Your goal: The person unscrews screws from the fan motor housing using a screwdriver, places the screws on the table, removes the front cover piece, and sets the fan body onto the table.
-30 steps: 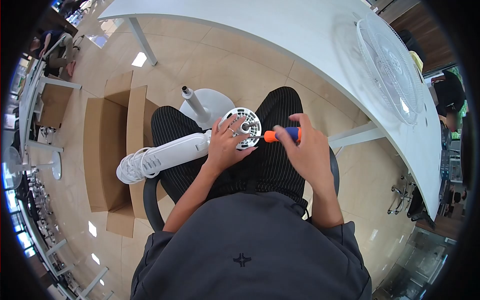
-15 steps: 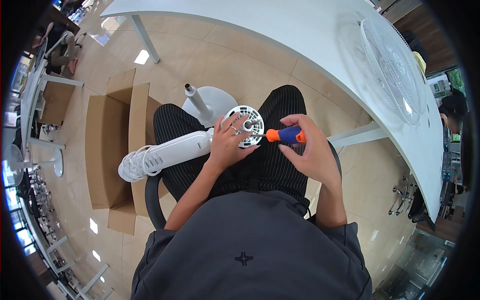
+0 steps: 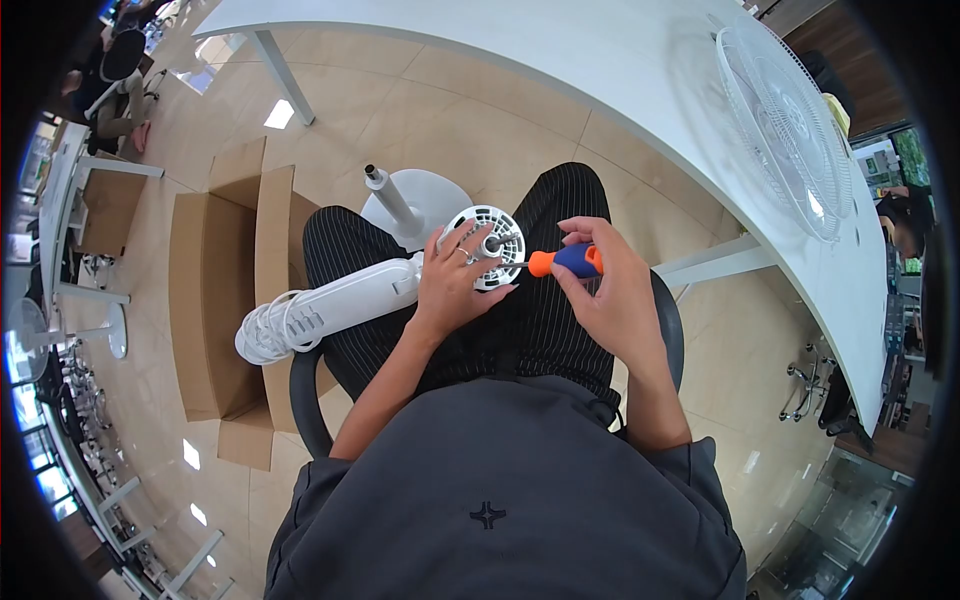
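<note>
Sits with the white fan body (image 3: 350, 302) slanting across the lap, over the left thigh and up to its round slotted head (image 3: 513, 240) between the knees. Grasps that head with the left hand (image 3: 450, 275), fingers spread over the slotted face and thumb set toward the lower rim (wears a ring (image 3: 462, 252) on one of those fingers). Holds the orange-and-blue screwdriver (image 3: 570, 263) in the right hand (image 3: 615, 300), lightly pinched by its handle between thumb and fingers, and points its blade leftward at the slotted head. Cannot make out the exact seat of the tip, too small and too close to the left fingers. Leaves a short metal spindle (image 3: 503, 243) in view at the middle of the head, beside the left fingertips.

Has a bundled white cord (image 3: 268, 332) at the other end of the fan body, just past the left thigh. Has a round white base (image 3: 440, 192) with a short pole (image 3: 400, 207) on the floor beyond the knees, and an open cardboard box (image 3: 235, 320) to the left. Faces a white table (image 3: 480, 30), with a round fan grille (image 3: 780, 130) resting toward the right. Shares the room with a person (image 3: 118, 112) at far upper left and another person (image 3: 905, 218) at far right.
</note>
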Demonstrator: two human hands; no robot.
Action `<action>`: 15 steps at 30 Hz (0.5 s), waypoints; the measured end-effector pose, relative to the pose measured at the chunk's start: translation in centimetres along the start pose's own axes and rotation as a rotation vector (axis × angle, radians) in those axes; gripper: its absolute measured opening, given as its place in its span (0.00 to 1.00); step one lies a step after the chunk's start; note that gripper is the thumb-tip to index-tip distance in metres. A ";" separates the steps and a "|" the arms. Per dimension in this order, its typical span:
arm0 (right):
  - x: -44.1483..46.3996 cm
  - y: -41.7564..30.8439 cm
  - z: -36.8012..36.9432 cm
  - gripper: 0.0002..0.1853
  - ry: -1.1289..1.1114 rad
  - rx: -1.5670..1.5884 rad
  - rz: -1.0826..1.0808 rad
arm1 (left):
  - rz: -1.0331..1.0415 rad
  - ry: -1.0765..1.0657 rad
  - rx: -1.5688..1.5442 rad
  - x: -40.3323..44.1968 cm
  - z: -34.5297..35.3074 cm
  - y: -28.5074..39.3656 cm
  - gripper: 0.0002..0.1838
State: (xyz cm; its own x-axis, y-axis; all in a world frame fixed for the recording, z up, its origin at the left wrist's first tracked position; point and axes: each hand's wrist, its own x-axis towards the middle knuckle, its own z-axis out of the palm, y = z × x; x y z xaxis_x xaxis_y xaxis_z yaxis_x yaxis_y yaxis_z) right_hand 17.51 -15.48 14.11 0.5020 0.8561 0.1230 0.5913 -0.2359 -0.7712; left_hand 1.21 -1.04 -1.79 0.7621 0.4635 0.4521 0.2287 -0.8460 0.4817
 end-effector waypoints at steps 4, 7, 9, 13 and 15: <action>0.3 -0.2 0.2 0.23 -0.046 0.026 -0.234 | -0.003 -0.013 -0.010 0.0 0.0 -0.1 0.19; 0.0 -1.9 0.6 0.23 0.002 -0.173 -0.049 | 0.022 0.007 0.013 0.0 0.2 -0.2 0.19; 0.4 -2.0 0.5 0.23 -0.044 -0.148 0.052 | 0.020 0.006 0.008 0.0 0.2 -0.1 0.19; 1.1 -0.7 -0.2 0.23 -0.099 -0.017 -0.299 | 0.005 0.002 -0.006 0.1 0.1 -0.1 0.19; 0.7 -1.4 0.3 0.22 -0.072 -0.046 -0.238 | 0.006 0.002 -0.013 0.0 0.1 -0.2 0.19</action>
State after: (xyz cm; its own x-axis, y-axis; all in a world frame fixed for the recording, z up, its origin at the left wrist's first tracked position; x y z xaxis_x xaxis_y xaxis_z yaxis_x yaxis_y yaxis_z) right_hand 16.82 -14.36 15.12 0.2999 0.9202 0.2515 0.7163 -0.0431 -0.6964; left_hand 1.22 -0.91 -1.93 0.7621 0.4587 0.4569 0.2161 -0.8454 0.4884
